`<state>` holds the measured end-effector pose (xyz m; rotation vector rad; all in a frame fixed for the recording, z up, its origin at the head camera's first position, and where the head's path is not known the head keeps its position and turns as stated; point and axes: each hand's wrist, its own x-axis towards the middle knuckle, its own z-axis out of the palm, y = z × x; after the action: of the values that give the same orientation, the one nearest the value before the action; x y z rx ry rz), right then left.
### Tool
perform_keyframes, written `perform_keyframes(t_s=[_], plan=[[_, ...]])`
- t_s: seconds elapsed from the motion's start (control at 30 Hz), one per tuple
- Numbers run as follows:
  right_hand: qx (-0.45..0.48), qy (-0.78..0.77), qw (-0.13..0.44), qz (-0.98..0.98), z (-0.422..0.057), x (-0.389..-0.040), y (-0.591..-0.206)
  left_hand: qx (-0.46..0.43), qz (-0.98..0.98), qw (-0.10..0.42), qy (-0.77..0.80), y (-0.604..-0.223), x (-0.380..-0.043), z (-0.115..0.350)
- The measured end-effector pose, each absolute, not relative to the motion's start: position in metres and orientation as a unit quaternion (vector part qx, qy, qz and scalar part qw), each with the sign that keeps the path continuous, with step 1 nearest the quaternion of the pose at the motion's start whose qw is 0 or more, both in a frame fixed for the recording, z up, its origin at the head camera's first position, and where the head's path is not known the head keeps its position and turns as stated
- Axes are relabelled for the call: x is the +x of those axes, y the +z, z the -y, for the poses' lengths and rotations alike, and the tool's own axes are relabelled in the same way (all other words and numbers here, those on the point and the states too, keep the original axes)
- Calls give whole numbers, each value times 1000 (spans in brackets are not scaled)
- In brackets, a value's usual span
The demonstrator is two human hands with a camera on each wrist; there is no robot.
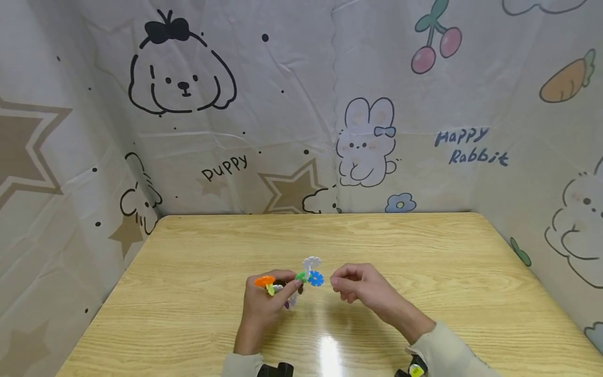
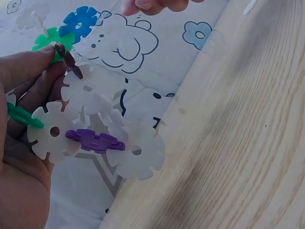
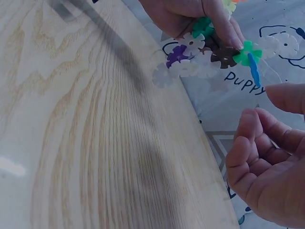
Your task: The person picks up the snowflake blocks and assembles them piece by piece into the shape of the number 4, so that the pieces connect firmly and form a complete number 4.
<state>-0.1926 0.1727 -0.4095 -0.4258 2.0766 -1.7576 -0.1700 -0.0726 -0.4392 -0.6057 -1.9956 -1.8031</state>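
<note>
My left hand [image 1: 265, 299] holds a chain of joined plastic snowflake discs, its thumb pressing near a green disc [image 2: 53, 40] and a brown disc [image 2: 69, 61]. A blue disc [image 1: 315, 278] and a white disc [image 1: 311, 263] stick out past the thumb on the right. An orange disc [image 1: 265, 281] and a yellow disc [image 1: 270, 289] show at the other end. A purple disc [image 2: 95, 140] links white discs [image 2: 136, 151] hanging below. Close to the blue disc is my right hand [image 1: 365, 288], fingers curled loosely and thumb apart from the index finger in the right wrist view.
Both hands are over a light wood table [image 1: 188, 251]. Pale cloth with printed cartoon drawings [image 1: 287, 68] rises behind the table and along both sides. Dark wrist-worn devices [image 1: 275, 369] sit at the sleeves.
</note>
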Motion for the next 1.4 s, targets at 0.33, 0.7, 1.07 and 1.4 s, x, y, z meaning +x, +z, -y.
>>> perform_keyframes(t_s=[0.33, 0.7, 1.07, 1.4], plan=[[-144, -600, 199, -761, -186, -194, -407, -208, 715, 172, -645, -439, -171, 71], [-140, -569, 186, -789, -204, -197, -405, -222, 708, 184, -644, -441, -171, 73], [-137, -521, 167, -826, -217, -199, -410, -232, 704, 189, -644, -440, -171, 73], [-139, -468, 135, -862, -227, -201, -414, -239, 698, 176, -652, -440, -171, 74]])
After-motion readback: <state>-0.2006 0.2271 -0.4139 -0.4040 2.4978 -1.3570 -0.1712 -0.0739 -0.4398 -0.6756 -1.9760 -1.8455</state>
